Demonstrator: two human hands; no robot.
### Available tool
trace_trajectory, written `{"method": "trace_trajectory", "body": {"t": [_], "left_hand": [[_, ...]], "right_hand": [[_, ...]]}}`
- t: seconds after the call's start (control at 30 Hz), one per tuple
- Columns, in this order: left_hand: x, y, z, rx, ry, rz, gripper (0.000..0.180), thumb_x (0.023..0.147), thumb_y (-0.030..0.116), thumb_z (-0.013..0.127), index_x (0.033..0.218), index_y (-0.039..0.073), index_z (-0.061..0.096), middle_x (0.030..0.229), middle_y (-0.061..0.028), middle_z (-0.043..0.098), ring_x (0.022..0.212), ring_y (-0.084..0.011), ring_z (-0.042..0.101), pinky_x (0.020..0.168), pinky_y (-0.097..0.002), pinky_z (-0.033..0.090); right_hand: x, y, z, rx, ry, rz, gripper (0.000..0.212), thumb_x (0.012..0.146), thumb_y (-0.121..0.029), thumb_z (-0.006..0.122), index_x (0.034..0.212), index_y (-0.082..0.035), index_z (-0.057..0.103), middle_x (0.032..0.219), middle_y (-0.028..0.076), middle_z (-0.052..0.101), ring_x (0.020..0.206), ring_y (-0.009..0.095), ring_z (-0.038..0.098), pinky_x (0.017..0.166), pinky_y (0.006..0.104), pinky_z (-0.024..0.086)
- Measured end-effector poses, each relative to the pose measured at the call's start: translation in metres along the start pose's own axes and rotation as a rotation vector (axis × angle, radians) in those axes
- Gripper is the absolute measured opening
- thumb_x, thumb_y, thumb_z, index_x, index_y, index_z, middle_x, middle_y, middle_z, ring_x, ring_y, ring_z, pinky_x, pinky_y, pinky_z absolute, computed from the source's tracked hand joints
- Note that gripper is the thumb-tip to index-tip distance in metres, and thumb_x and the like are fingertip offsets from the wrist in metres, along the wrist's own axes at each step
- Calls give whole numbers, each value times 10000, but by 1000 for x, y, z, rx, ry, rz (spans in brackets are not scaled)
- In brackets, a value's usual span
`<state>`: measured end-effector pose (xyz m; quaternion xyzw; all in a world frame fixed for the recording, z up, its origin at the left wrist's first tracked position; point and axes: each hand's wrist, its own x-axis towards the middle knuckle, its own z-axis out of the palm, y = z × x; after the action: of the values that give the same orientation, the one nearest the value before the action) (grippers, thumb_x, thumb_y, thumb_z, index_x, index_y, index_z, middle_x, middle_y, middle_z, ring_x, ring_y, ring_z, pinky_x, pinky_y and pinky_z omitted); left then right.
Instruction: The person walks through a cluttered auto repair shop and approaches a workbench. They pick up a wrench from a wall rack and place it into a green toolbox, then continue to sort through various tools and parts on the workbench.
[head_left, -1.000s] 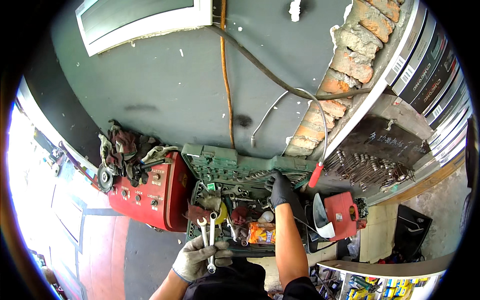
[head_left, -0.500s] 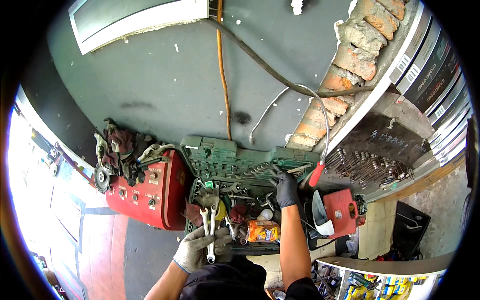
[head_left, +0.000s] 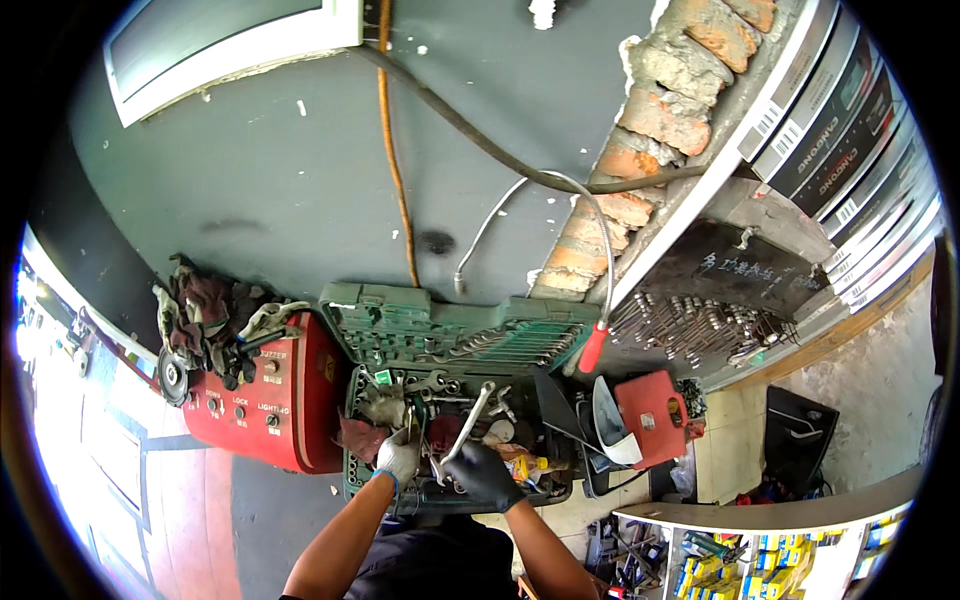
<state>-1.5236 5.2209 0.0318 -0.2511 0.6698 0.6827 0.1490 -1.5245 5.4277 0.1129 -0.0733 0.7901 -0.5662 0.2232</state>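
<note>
Grey shop floor, brick pillar (head_left: 640, 150) at 1 o'clock. Open green toolbox (head_left: 440, 340) dead centre, crammed with sockets. Right hand (head_left: 482, 472) grips a long wrench (head_left: 466, 424); left hand (head_left: 399, 455) looks closed on something, can't tell what. Red machine (head_left: 270, 400) at 9.

dark grey floor (head_left: 250, 170), broken brick wall end (head_left: 650, 130), white-framed panel (head_left: 220, 40), bright daylight left

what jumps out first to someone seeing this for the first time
The open green tool case in the middle, crammed with sockets and wrenches, draws the eye first. Both gloved hands work in its lower tray: the right hand, in a black glove, holds a long silver wrench, and the left hand, in a light glove, is beside it. Left of the case sits a red machine with rags piled on top.
</note>
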Motion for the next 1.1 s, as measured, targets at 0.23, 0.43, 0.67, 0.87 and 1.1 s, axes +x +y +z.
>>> {"method": "trace_trajectory", "body": {"t": [0.23, 0.43, 0.67, 0.87, 1.1], "left_hand": [[-49, 47, 19, -677, -300, -221, 279, 1125, 152, 522, 1339, 8, 628, 1154, -94, 754, 1014, -239, 740, 890, -390, 608], [-51, 36, -15, -743, -254, -173, 223, 1116, 141, 544, 1319, 77, 613, 1160, -88, 745, 1023, -240, 741, 869, -417, 627], [-115, 129, -34, -820, -284, -68, 323, 1049, 22, 571, 1371, 47, 580, 1119, -107, 743, 1078, -345, 751, 921, -513, 636], [-144, 144, -41, -911, -367, 4, 425, 1053, 2, 580, 1472, 26, 513, 1224, -179, 727, 1152, -393, 735, 934, -537, 636], [-152, 142, -33, -935, -398, -9, 429, 1057, -38, 527, 1481, 17, 494, 1237, -219, 720, 1172, -414, 730, 963, -549, 636]], "right_hand": [[-10, -1, 13, -341, -163, 28, 392, 919, -413, 688, 1103, -71, 740, 1025, 208, 754, 960, 410, 731, 844, 527, 569], [28, -45, -5, -260, -273, -21, 508, 1021, -552, 653, 967, -58, 758, 866, 138, 763, 750, 278, 728, 742, 424, 562], [170, 3, -79, 401, 576, 1, 354, 1029, -389, 698, 983, -39, 708, 798, 95, 735, 723, 219, 733, 604, 371, 523], [208, -9, -88, 817, 521, 261, 162, 980, -230, 743, 931, -95, 669, 782, 15, 645, 611, 142, 620, 505, 282, 435], [219, 17, -89, 1036, 583, 250, 130, 974, -195, 613, 1014, -84, 670, 1017, 93, 729, 914, 263, 722, 881, 460, 561]]}}
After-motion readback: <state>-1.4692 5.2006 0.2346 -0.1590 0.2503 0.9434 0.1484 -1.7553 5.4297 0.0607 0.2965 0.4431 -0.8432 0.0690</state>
